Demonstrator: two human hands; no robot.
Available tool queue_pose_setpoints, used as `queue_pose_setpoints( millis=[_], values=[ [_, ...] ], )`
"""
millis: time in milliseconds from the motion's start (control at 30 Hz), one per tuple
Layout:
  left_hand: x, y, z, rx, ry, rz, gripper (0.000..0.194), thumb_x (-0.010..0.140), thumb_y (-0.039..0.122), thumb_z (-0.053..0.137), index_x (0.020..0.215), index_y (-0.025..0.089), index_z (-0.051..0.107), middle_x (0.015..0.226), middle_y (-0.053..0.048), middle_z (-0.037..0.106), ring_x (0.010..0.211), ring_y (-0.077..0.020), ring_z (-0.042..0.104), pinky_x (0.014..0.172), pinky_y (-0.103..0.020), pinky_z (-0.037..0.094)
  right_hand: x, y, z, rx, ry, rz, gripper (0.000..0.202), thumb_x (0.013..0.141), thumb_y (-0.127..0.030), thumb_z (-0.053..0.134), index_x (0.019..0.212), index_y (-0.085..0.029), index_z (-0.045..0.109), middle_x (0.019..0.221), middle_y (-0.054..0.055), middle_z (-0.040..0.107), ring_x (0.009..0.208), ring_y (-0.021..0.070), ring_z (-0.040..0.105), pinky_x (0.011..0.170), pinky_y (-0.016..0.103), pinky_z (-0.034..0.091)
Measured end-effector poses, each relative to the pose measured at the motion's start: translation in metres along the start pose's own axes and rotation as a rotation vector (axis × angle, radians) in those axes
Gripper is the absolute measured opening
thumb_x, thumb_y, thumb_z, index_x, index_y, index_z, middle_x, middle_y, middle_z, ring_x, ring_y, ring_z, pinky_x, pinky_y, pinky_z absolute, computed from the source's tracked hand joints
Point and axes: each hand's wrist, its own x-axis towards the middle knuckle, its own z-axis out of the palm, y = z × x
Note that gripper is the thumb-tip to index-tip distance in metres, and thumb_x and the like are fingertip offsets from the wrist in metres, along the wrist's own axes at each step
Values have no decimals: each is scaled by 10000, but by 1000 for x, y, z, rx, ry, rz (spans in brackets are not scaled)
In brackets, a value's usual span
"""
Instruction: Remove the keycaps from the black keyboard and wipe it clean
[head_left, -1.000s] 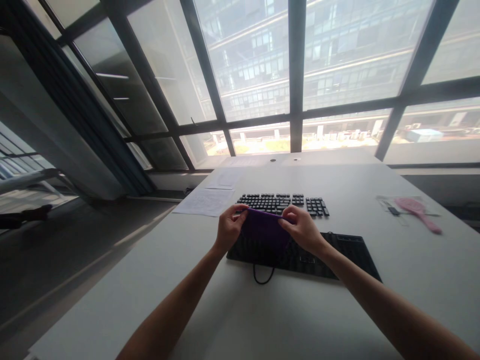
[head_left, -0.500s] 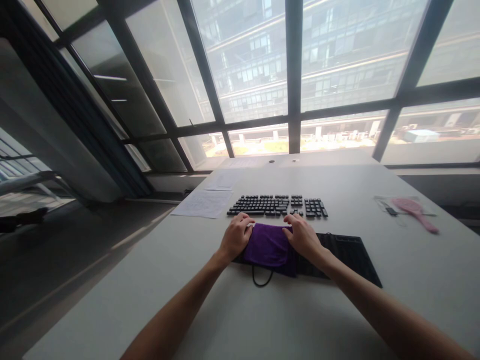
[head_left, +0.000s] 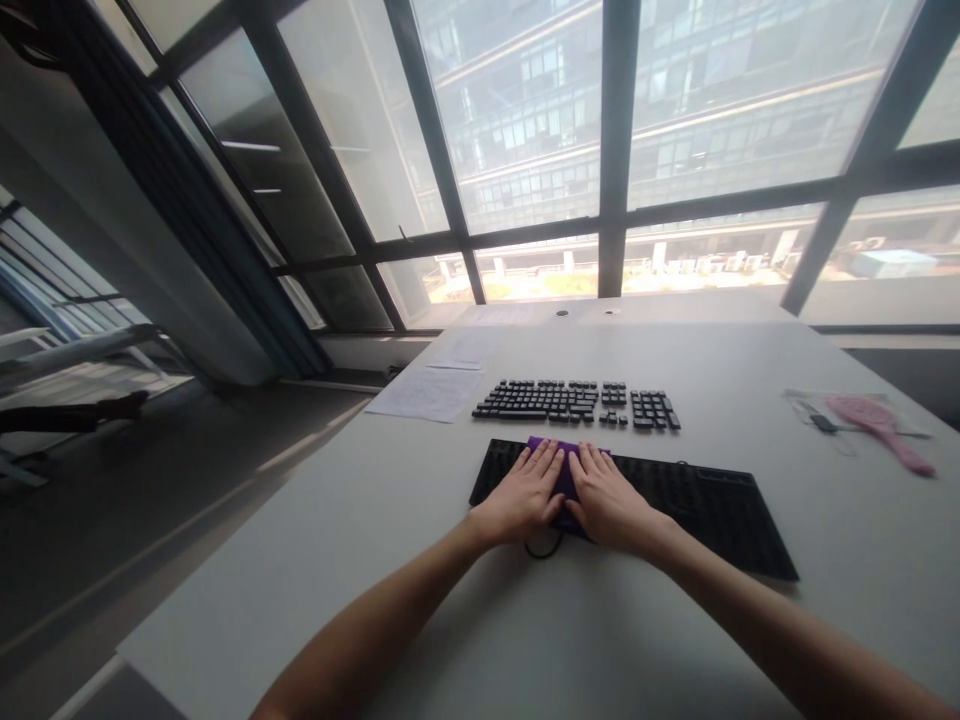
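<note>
A black keyboard base (head_left: 709,515), with no keycaps visible on it, lies across the table before me. Over its left half rests a purple cloth (head_left: 567,480), folded narrow and mostly covered by my hands. My left hand (head_left: 523,492) lies palm down on the cloth's left part, fingers stretched forward. Right beside it, my right hand (head_left: 609,497) presses flat on the cloth's right part, its fingers also extended. The two thumbs nearly meet near the cloth's front end. A loop of black cable (head_left: 544,551) shows below the base's near edge.
Behind the base, black keycaps (head_left: 536,402) are laid out in keyboard order on the white table (head_left: 420,620). Printed papers (head_left: 427,393) lie at the left edge. To the right are a pink hairbrush-shaped object (head_left: 874,420) and a small dark piece (head_left: 823,424) on clear plastic.
The purple cloth is narrower now, folded over. My hands have moved from its two sides to lie flat on top, close together. The view has shifted slightly.
</note>
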Motion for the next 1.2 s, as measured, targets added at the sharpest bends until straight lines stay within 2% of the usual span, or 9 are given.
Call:
queue_pose_setpoints(
  millis=[133,333,467,533,600,700,800,967,1200],
  values=[
    [0,-3,-2,-19,-26,22,750,971,481,447,1577,151,152,1634,-154,95,1518,-295,53,1230,-477,87,-1,3,-3,-33,-43,-31,813,838,-340,646,1489,47,349,1555,324,252,1470,412,219,1172,496,250],
    [0,-5,-1,-23,-66,28,732,983,501,422,1575,157,164,1635,-149,77,1519,-291,44,1227,-480,91,-2,-6,-6,-92,-37,-14,711,864,-292,664,1452,31,430,1520,311,343,1445,384,309,1168,467,275],
    [2,-6,-6,-76,-52,40,712,970,493,463,1558,161,238,1629,-153,145,1516,-294,106,1222,-482,138,-3,-10,-11,-98,-18,0,679,839,-259,699,1419,15,476,1488,309,405,1418,378,367,1147,461,300],
    [5,-8,-10,-150,19,38,574,981,427,465,1496,181,394,1589,-140,304,1481,-280,259,1205,-456,229,-2,-8,-16,-72,5,-20,608,840,-291,702,1365,-30,543,1451,279,479,1375,370,430,1116,453,330],
    [10,-11,-12,-216,167,-10,421,999,327,428,1382,197,545,1489,-122,476,1392,-255,418,1170,-431,314,0,-4,-23,-37,64,-20,425,884,-301,644,1254,-92,620,1341,221,593,1266,331,532,1055,423,376],
    [16,-17,-11,-226,333,-100,363,983,215,426,1289,192,619,1355,-121,595,1283,-260,516,1139,-457,348,3,5,-28,-38,176,68,251,933,-232,554,1142,-126,640,1172,168,663,1116,285,588,973,379,396],
    [19,-21,-9,-224,357,-124,322,951,185,490,1226,213,655,1222,-100,657,1159,-259,581,1081,-455,399,5,11,-28,-41,167,140,224,913,-198,577,1117,-124,634,1106,157,666,1049,274,593,923,355,400],
    [17,-17,-14,-289,403,-101,256,925,162,538,1114,235,693,1005,-68,653,999,-224,606,959,-377,477,7,10,-25,21,215,96,226,884,-125,573,1094,-158,648,1033,114,661,1022,257,581,938,340,380],
    [10,5,-38,-464,534,-127,194,884,153,583,1002,212,726,993,-65,620,958,-193,604,892,-317,502,0,12,-42,456,329,63,255,849,-80,508,1034,-164,663,915,56,641,793,168,590,743,263,434]
  ],
)
